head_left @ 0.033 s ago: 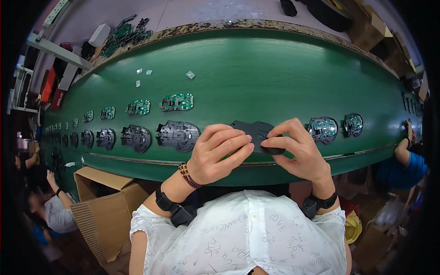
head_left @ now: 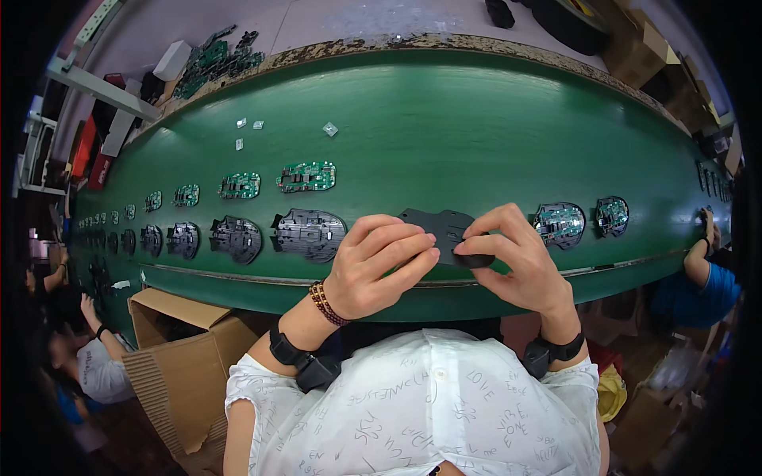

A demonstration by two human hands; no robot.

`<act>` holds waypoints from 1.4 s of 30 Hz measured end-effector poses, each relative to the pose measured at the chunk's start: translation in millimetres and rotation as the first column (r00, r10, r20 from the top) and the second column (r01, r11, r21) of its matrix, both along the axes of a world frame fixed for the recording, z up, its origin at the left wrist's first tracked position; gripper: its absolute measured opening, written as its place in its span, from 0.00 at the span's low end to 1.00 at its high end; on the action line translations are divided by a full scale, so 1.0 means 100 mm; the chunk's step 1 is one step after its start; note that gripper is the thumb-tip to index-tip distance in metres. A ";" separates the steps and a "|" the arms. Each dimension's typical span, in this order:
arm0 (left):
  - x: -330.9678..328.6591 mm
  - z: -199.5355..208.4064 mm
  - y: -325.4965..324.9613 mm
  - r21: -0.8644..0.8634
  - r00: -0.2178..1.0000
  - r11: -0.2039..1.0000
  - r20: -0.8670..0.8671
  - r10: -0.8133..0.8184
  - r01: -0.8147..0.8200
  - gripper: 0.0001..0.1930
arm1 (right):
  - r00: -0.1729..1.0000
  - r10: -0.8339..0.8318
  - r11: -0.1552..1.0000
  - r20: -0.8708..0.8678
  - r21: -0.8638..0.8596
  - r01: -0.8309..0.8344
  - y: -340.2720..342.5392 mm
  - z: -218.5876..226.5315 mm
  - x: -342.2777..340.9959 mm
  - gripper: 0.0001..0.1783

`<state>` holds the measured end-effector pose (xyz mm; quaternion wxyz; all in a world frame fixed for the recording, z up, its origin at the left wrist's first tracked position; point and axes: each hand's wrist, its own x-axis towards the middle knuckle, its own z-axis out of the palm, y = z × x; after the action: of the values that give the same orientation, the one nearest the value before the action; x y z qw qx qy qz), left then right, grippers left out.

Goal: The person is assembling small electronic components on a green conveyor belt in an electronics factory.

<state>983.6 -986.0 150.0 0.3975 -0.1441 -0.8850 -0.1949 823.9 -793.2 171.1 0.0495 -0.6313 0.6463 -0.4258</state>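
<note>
In front of my chest, both hands hold one black plastic mouse base (head_left: 436, 228) above the near side of the green table. The fingers of my left hand (head_left: 379, 266) lie bent over its left part. My right hand (head_left: 516, 258) grips its rounded right end between thumb and fingers. Small slots show on its face between the hands. To the left lies another black mouse base (head_left: 308, 236), inner side up. A green circuit board (head_left: 306, 177) rests beyond that. Right of my right hand is a base fitted with a board (head_left: 559, 225).
More bases (head_left: 236, 239) and boards (head_left: 240, 186) run in two rows to the left. Another fitted base (head_left: 612, 216) lies right. Small clear pieces (head_left: 330, 129) sit farther back. An open cardboard box (head_left: 186, 357) stands below the table edge. Co-workers' arms (head_left: 698, 258) show at both sides.
</note>
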 end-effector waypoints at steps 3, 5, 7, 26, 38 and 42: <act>0.02 -0.01 -0.03 0.014 1.000 1.000 -0.007 -0.003 0.003 0.13 | 1.000 0.025 0.999 0.001 0.028 -0.025 -0.04 0.03 0.00 0.27; 0.02 -0.01 -0.04 0.011 1.000 1.000 -0.010 -0.006 0.006 0.12 | 0.999 0.040 0.997 0.007 0.059 -0.041 -0.05 0.04 -0.01 0.27; 0.03 -0.03 -0.05 0.003 1.000 1.000 -0.004 -0.012 0.012 0.12 | 0.998 0.057 0.995 0.010 0.087 -0.057 -0.07 0.05 -0.01 0.27; -0.05 0.02 -0.12 0.843 0.833 0.458 0.453 -0.319 -0.283 0.20 | 0.502 -0.167 0.978 0.848 0.208 -0.026 -0.17 -0.13 0.04 0.15; -0.16 -0.02 -0.63 0.649 0.818 0.635 0.573 -0.045 -0.419 0.14 | 0.611 -0.331 0.943 0.718 0.281 0.181 -0.15 -0.22 -0.10 0.11; -0.32 -0.21 -1.33 0.302 0.703 0.701 0.593 0.393 -0.646 0.14 | 0.726 -0.464 0.879 0.508 0.366 0.305 0.05 -0.34 -0.40 0.10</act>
<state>951.1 -1119.4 129.0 0.2245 0.2803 -0.8781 -0.3163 784.2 -787.7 137.2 0.2359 -0.3093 0.7666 -0.5109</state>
